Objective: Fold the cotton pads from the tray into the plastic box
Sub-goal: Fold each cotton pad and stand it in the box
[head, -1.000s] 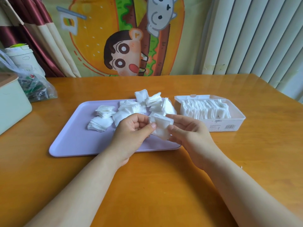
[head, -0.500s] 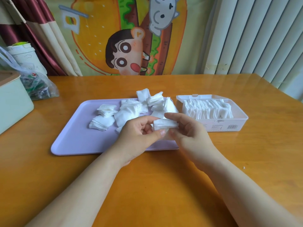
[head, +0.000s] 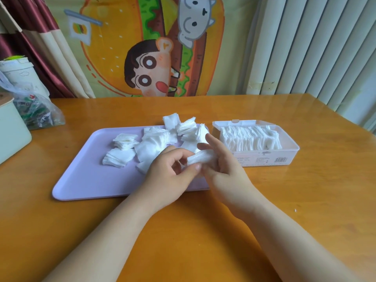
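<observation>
Cotton pad (head: 200, 157): flat a second ago, now folded double.
Left hand (head: 171, 171): pinches its near end.
Right hand (head: 221, 165): grips its far end.
Next: plastic box (head: 290, 157).

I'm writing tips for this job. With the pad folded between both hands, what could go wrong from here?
The folded pad, pinched between left hand and right hand, may spring open when passed to one hand. The plastic box looks nearly full, so squeezing another in might disturb the row. The loose pads leaning at the far corner of the tray could get knocked off.
</observation>
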`<control>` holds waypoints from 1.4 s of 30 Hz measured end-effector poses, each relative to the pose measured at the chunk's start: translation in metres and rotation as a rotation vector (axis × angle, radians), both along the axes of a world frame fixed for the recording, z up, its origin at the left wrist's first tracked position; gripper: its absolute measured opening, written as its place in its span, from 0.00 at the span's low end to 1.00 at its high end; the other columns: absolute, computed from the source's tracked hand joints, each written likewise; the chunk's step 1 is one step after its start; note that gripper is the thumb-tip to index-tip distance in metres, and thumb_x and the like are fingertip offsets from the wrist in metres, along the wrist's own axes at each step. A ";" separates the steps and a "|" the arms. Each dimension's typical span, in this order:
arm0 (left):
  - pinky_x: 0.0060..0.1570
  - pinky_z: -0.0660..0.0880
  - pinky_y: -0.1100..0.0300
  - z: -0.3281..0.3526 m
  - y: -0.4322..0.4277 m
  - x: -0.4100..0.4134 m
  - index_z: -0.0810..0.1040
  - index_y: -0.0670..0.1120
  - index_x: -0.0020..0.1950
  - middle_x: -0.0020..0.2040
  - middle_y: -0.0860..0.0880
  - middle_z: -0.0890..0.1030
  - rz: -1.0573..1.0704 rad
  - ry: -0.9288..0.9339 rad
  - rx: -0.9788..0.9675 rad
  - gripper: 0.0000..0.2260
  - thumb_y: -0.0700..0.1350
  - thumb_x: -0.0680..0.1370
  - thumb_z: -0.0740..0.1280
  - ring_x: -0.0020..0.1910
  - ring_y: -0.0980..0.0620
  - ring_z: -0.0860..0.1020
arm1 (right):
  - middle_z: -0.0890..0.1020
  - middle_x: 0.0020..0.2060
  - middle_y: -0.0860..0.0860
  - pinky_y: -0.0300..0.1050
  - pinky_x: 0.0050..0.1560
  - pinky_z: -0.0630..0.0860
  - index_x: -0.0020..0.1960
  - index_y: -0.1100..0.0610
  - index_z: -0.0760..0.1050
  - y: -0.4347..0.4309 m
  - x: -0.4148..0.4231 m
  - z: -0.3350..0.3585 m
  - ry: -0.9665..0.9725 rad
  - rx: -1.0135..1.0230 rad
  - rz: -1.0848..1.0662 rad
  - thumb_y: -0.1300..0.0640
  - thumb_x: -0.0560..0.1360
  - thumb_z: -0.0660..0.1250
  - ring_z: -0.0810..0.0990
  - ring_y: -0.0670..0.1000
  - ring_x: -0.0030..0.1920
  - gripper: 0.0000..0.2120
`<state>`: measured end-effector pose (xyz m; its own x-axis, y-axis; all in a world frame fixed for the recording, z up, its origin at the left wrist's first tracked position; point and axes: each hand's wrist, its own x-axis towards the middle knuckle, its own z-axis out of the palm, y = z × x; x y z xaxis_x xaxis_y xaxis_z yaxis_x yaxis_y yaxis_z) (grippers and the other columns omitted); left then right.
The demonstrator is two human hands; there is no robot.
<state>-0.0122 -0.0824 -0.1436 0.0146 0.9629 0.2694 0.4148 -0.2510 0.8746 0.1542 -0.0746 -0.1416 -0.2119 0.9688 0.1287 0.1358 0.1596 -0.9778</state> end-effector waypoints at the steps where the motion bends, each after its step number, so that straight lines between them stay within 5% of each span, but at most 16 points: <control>1: 0.43 0.71 0.70 0.001 0.000 -0.002 0.83 0.53 0.48 0.47 0.54 0.79 0.017 -0.008 0.012 0.04 0.45 0.79 0.75 0.38 0.59 0.75 | 0.79 0.62 0.41 0.34 0.59 0.77 0.81 0.48 0.65 0.001 0.002 0.001 0.026 -0.005 -0.034 0.67 0.82 0.67 0.78 0.41 0.55 0.31; 4: 0.47 0.78 0.60 0.003 -0.001 -0.006 0.83 0.55 0.51 0.48 0.54 0.85 -0.040 -0.121 -0.066 0.04 0.45 0.81 0.72 0.43 0.54 0.82 | 0.87 0.54 0.53 0.48 0.62 0.82 0.73 0.55 0.76 0.005 0.010 0.007 0.128 -0.065 -0.052 0.64 0.81 0.72 0.86 0.53 0.57 0.21; 7: 0.51 0.81 0.47 0.005 -0.006 -0.003 0.83 0.53 0.56 0.48 0.47 0.87 -0.110 -0.200 -0.104 0.05 0.45 0.83 0.69 0.47 0.44 0.84 | 0.89 0.53 0.58 0.51 0.58 0.83 0.62 0.59 0.84 0.004 0.018 0.016 0.169 -0.106 0.065 0.61 0.81 0.73 0.87 0.59 0.56 0.10; 13: 0.44 0.78 0.61 0.021 -0.002 0.013 0.82 0.53 0.57 0.48 0.46 0.87 -0.143 -0.185 -0.133 0.06 0.45 0.85 0.66 0.39 0.55 0.79 | 0.88 0.52 0.63 0.50 0.49 0.76 0.57 0.63 0.85 0.009 0.033 0.021 0.177 -0.154 0.110 0.56 0.81 0.73 0.85 0.65 0.59 0.11; 19: 0.48 0.80 0.60 0.038 0.025 0.032 0.82 0.51 0.57 0.43 0.50 0.87 -0.044 -0.167 -0.156 0.05 0.42 0.82 0.70 0.37 0.58 0.81 | 0.88 0.46 0.60 0.48 0.43 0.80 0.52 0.63 0.84 0.016 0.041 0.035 0.242 -0.155 -0.152 0.58 0.81 0.71 0.85 0.55 0.45 0.08; 24: 0.44 0.77 0.61 0.046 0.052 0.054 0.83 0.53 0.54 0.47 0.55 0.84 -0.003 -0.077 -0.167 0.05 0.43 0.81 0.72 0.45 0.56 0.82 | 0.79 0.34 0.63 0.52 0.33 0.73 0.38 0.65 0.77 0.039 0.066 0.053 -0.117 0.081 -0.476 0.52 0.77 0.70 0.74 0.49 0.32 0.17; 27: 0.51 0.80 0.57 0.038 0.065 0.068 0.82 0.54 0.53 0.49 0.57 0.83 0.012 0.059 -0.188 0.04 0.46 0.79 0.72 0.49 0.54 0.83 | 0.68 0.28 0.50 0.45 0.31 0.62 0.30 0.62 0.70 0.051 0.082 0.063 -0.398 0.074 -0.492 0.54 0.74 0.70 0.65 0.50 0.28 0.19; 31: 0.58 0.82 0.51 0.026 0.073 0.082 0.81 0.56 0.52 0.50 0.55 0.84 0.020 0.076 -0.218 0.05 0.48 0.77 0.73 0.51 0.55 0.83 | 0.70 0.24 0.48 0.42 0.31 0.62 0.26 0.56 0.66 0.067 0.088 0.058 -0.722 -0.008 -0.459 0.48 0.77 0.67 0.71 0.52 0.28 0.24; 33: 0.57 0.82 0.50 0.022 0.075 0.083 0.81 0.56 0.51 0.48 0.55 0.85 0.045 0.033 -0.216 0.06 0.49 0.76 0.75 0.50 0.55 0.83 | 0.72 0.25 0.50 0.41 0.29 0.61 0.28 0.54 0.65 0.075 0.086 0.058 -0.844 -0.028 -0.433 0.49 0.78 0.68 0.76 0.53 0.31 0.24; 35: 0.56 0.83 0.50 0.019 0.075 0.081 0.82 0.55 0.51 0.46 0.54 0.85 0.049 -0.014 -0.223 0.06 0.49 0.76 0.76 0.48 0.54 0.84 | 0.69 0.25 0.50 0.41 0.27 0.59 0.31 0.55 0.66 0.081 0.078 0.058 -0.953 -0.054 -0.395 0.52 0.77 0.71 0.71 0.51 0.28 0.20; 42: 0.53 0.84 0.49 0.016 0.071 0.075 0.84 0.51 0.55 0.49 0.53 0.87 -0.011 -0.097 -0.250 0.08 0.49 0.77 0.76 0.48 0.53 0.85 | 0.76 0.35 0.51 0.45 0.36 0.70 0.41 0.56 0.70 0.087 0.049 0.076 -1.251 -0.179 -0.233 0.41 0.81 0.66 0.76 0.51 0.35 0.20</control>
<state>0.0630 -0.0109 -0.1278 0.0113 0.9997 0.0236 0.3246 -0.0260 0.9455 0.2029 0.0122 -0.0659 0.0820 0.9822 -0.1688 0.9790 -0.1111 -0.1710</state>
